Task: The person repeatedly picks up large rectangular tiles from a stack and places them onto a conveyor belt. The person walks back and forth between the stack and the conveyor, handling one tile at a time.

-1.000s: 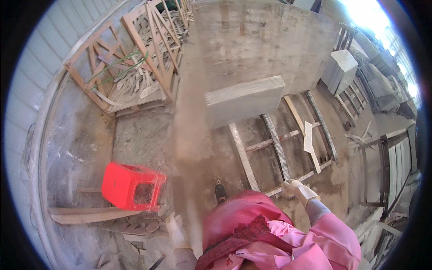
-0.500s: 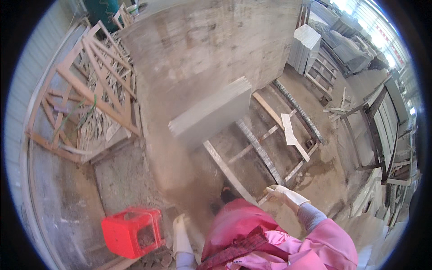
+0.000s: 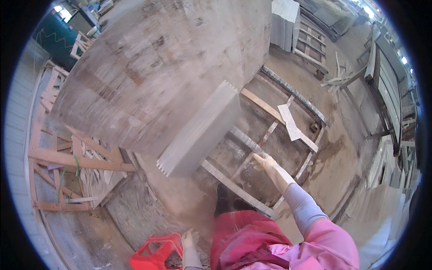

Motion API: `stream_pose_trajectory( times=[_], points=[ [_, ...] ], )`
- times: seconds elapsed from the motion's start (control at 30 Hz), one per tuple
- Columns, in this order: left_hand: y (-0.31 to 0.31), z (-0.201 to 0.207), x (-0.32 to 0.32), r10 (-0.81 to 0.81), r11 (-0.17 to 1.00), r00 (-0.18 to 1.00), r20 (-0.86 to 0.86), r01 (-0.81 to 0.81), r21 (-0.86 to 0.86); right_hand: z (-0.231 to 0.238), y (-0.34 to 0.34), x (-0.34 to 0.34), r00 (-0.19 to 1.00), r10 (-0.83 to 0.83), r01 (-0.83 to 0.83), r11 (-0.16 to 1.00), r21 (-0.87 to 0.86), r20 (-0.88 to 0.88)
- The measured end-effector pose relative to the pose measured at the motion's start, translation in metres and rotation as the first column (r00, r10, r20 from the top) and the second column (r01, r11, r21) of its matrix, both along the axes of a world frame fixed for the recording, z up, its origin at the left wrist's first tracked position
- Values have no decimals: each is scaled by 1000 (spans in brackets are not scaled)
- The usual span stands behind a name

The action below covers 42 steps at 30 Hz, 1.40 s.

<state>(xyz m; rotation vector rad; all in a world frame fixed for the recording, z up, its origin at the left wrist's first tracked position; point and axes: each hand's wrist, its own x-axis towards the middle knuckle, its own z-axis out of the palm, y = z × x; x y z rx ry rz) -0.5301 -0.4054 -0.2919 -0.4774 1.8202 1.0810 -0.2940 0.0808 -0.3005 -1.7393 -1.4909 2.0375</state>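
My right hand [image 3: 269,165], in a pale glove, reaches out over the slatted rack [image 3: 240,185] on the floor. Its fingers are loosely bent and apart, with nothing seen in them. Low in the view, beside the red plastic stool [image 3: 155,245], hangs my left hand [image 3: 191,237], gloved too. It looks empty with its fingers loose, though slightly blurred; whether it touches the stool I cannot tell. A row of upright grey slabs [image 3: 202,130] stands on the rack's far left part, in front of a large stained board [image 3: 153,63].
A pale angled strip [image 3: 290,122] lies across the rack's right side. At left stands a wooden frame crate [image 3: 81,157] with scrap strips. Another slab stack [image 3: 284,27] is at the back, beside a pallet [image 3: 310,42]. A metal frame [image 3: 373,81] holds panels at far right.
My view has turned and come nearer to the slabs. My right arm has stretched forward over the rack. My left hand now appears right beside the red stool.
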Motion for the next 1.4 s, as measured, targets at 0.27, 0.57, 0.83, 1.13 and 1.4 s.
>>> stream_pose_trajectory(
  times=[0.27,0.57,0.83,1.13,1.4],
  points=[
    [149,-41,-76,32,999,971,-236,-23,40,25,84,-103,979,-188,195,977,89,-81],
    [227,-107,-161,365,923,864,-348,-285,259,31,193,-202,945,-314,240,855,459,92],
    [221,-138,-162,246,968,754,-610,-164,188,-9,245,-216,936,-102,-66,890,452,337],
    [237,-124,-151,348,937,687,-638,-236,257,-26,271,-203,844,28,-363,764,533,535],
    [220,-144,-149,-56,984,623,-780,-97,-148,-16,260,-203,948,38,-236,751,617,316]
  ],
)
